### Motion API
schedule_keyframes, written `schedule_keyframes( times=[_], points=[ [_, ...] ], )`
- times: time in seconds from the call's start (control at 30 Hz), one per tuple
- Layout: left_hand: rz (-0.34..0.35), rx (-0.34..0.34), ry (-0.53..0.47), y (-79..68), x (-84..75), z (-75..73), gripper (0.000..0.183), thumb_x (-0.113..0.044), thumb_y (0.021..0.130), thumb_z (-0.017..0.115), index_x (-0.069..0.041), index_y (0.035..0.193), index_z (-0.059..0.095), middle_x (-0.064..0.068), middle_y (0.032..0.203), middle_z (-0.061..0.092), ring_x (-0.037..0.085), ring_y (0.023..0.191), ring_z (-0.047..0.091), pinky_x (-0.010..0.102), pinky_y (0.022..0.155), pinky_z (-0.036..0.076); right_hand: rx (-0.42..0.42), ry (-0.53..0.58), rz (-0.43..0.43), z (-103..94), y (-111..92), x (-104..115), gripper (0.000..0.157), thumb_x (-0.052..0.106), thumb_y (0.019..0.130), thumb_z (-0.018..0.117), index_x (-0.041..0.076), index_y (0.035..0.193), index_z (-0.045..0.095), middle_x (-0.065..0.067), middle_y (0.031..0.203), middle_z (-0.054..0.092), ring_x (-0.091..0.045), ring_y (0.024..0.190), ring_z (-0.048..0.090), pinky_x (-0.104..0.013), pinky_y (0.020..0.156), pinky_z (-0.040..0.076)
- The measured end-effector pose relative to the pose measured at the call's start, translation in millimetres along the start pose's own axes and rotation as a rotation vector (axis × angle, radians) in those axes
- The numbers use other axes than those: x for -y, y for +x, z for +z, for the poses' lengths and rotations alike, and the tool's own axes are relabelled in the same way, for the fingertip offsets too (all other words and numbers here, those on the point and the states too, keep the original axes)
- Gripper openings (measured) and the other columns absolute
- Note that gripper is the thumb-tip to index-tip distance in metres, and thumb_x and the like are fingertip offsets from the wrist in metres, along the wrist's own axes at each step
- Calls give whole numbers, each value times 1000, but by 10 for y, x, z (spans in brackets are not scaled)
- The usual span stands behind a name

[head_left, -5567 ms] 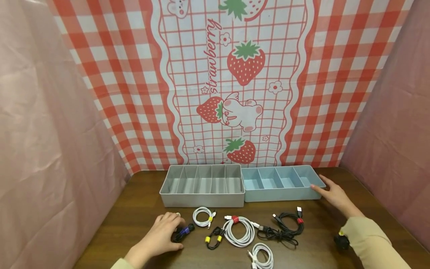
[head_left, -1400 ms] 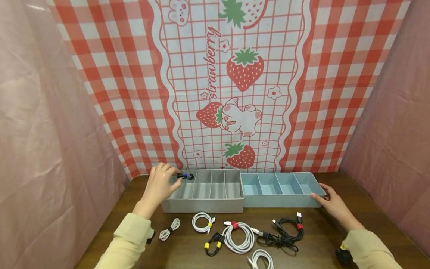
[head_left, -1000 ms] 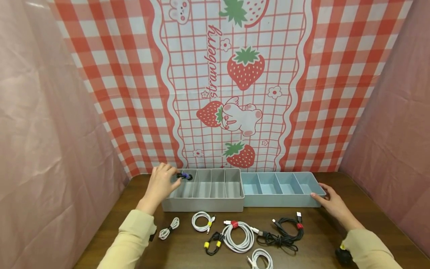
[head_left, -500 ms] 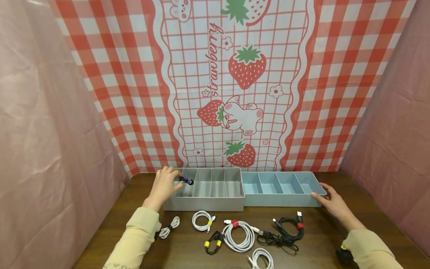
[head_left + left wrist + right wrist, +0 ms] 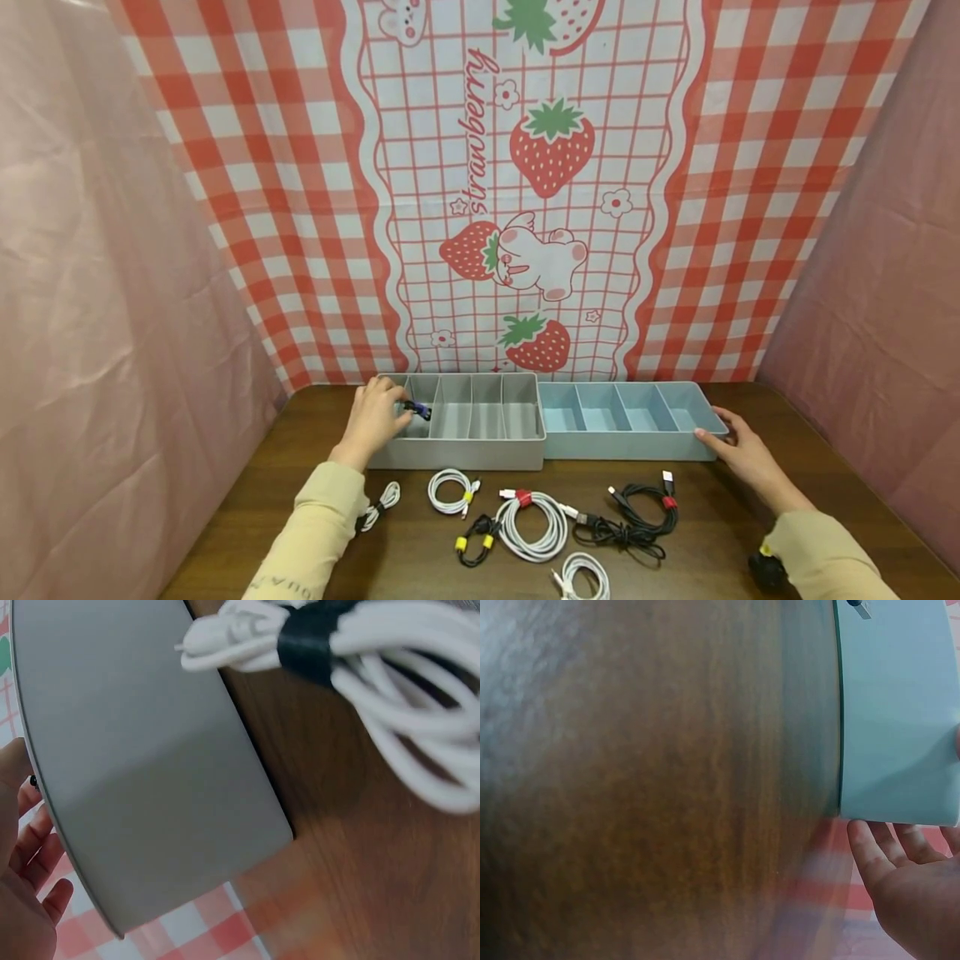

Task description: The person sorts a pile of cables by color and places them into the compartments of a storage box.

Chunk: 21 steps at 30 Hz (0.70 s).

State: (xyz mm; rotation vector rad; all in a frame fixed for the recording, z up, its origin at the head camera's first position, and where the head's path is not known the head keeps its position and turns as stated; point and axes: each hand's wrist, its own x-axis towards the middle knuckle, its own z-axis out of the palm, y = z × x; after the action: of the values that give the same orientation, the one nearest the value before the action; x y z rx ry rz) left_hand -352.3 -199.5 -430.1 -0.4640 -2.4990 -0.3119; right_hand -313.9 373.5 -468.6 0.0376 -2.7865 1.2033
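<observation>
While your left hand (image 5: 372,419) is pinching a purple-tied black cable bundle (image 5: 420,411) between thumb and fingertips, you are holding it at the 2nd compartment from the left of the gray 5-compartment organizer (image 5: 457,455); whether it is touching the bottom, I cannot tell. Your right hand (image 5: 746,451) is gripping the right end of the light-blue 4-compartment organizer (image 5: 630,447), thumb resting at the front corner, fingers touching the end wall. Both organizers are standing side by side on the wooden table (image 5: 708,533). Near your left sleeve (image 5: 315,525), a black-banded white cable (image 5: 360,637) is lying partly hidden. Rightward, a yellow-tied white cable (image 5: 468,497) is lying coiled, and a black cable with 2 yellow ties (image 5: 484,527) is lying beside a red-tied white cable (image 5: 561,528). Farther right, a red-tied black cable (image 5: 670,503) is lying beside a tangled black cable (image 5: 619,536).
</observation>
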Motion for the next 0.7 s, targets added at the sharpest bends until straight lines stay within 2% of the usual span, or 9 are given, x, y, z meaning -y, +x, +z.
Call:
schedule_keyframes(
  times=[0.3, 0.53, 0.7],
  points=[
    [-37, 11, -46, 7, -9, 113, 19, -20, 70, 79, -11, 85, 70, 6, 88, 59, 27, 90, 52, 44, 76, 37, -6, -25, -4, 1, -8, 0, 79, 40, 95, 53, -10, 144, 17, -36, 128, 39, -31, 97, 51, -22, 65, 47],
    [-101, 65, -84, -1, -20, 161, 18, -20, 71, 79, -11, 85, 71, 6, 90, 58, 27, 91, 51, 44, 78, 36, -14, -13, -14, 6, -17, 8, 76, 39, 95, 54, -9, 143, 20, -34, 127, 41, -15, 90, 50, -21, 66, 46],
    [-107, 86, -80, 26, -18, 159, 19, -22, 70, 80, -11, 84, 72, 6, 90, 59, 28, 92, 51, 44, 76, 36, -6, -19, -14, 2, -27, 24, 76, 39, 96, 53, -9, 144, 19, -35, 129, 39, -25, 97, 52, -21, 66, 46]
  ],
)
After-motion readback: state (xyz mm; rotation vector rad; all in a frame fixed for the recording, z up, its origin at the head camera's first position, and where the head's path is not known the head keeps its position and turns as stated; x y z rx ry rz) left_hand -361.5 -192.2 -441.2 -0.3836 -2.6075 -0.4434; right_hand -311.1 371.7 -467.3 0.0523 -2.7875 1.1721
